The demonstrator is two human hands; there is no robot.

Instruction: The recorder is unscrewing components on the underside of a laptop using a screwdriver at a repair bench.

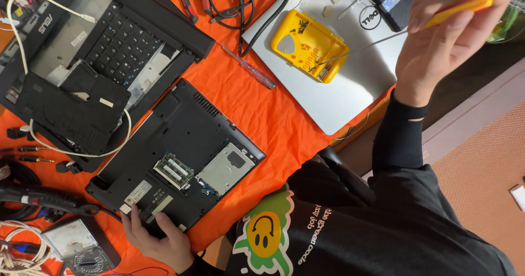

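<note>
Centrally, yellow square screw tray (307, 44) atop silver laptop (350, 90).

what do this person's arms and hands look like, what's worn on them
Both hands are bare: no gloves, rings or watch visible on the left hand or right hand. The right arm wears a snug black long sleeve ending at the wrist. The left sleeve is barely in view, apparently dark too.

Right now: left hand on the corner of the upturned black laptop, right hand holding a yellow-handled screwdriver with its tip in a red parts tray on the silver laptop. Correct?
Not quite. In the head view the parts tray is yellow, not red. The rest stands: the left hand grips the corner of the upturned black laptop, and the right hand holds the yellow-handled screwdriver with its tip in that tray on the silver laptop.
</note>
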